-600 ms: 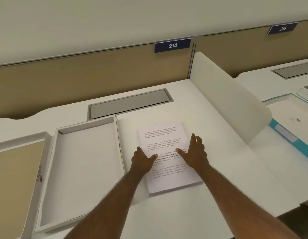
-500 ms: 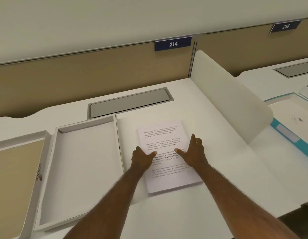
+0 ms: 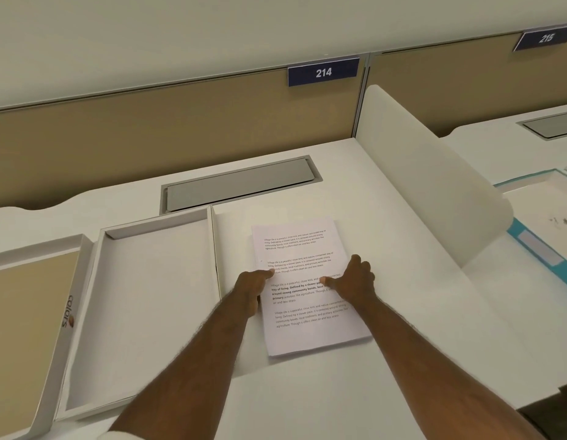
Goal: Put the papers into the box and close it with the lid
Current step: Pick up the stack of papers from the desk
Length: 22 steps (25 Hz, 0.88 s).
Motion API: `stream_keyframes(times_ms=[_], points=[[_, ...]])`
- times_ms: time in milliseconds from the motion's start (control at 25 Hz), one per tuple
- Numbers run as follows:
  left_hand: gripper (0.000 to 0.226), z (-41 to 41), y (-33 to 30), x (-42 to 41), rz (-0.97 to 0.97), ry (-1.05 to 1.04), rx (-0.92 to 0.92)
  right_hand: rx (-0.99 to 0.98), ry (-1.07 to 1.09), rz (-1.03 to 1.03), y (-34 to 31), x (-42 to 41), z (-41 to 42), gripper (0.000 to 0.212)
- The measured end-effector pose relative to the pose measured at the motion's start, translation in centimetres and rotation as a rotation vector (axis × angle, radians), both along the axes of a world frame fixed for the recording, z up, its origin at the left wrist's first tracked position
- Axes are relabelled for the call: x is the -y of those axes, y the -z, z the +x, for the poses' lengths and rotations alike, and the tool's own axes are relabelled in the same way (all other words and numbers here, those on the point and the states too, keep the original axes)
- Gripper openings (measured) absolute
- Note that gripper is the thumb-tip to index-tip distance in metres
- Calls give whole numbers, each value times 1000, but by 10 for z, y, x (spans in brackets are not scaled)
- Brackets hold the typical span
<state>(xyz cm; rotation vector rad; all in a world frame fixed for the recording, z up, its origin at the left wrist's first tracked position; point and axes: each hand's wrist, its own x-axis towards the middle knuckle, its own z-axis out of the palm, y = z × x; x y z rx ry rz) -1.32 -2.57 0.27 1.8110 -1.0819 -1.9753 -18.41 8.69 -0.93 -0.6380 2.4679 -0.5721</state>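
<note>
A stack of printed papers [image 3: 296, 242] lies flat on the white desk [image 3: 403, 328], right of centre. My left hand [image 3: 252, 285] holds its left edge, thumb on top and fingers curled at the side. My right hand [image 3: 355, 281] holds the right edge the same way. An empty white box [image 3: 142, 296] stands open just left of the stack, almost touching it. Further left lies the lid [image 3: 25, 312], with a tan face and print on its white side wall.
A curved white divider panel [image 3: 418, 176] rises right of the papers. Behind them a grey cable hatch [image 3: 241, 185] is set into the desk. A blue-edged folder [image 3: 536, 246] lies on the neighbouring desk. A tan partition [image 3: 180, 122] closes the back.
The view has shifted slightly. Both hands stay at the edges of the stack, and the papers have not moved.
</note>
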Motion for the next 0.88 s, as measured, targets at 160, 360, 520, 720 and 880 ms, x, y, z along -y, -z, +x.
stream_keyframes(times_ms=[160, 360, 520, 720, 880], points=[[54, -7, 5, -3, -21, 18, 45, 30, 19, 17, 0, 0, -1, 88], [64, -18, 6, -15, -184, -5, 247, 51, 44, -4, 1, 1, 0, 90], [49, -15, 9, -12, -189, -43, 109, 60, 55, -24, 3, 0, 0, 91], [36, -11, 11, -11, -230, -60, 37, 57, 57, -34, 5, -1, 1, 91], [36, -7, 14, -11, -210, -80, -6, 59, 56, -38, 6, -1, 1, 91]])
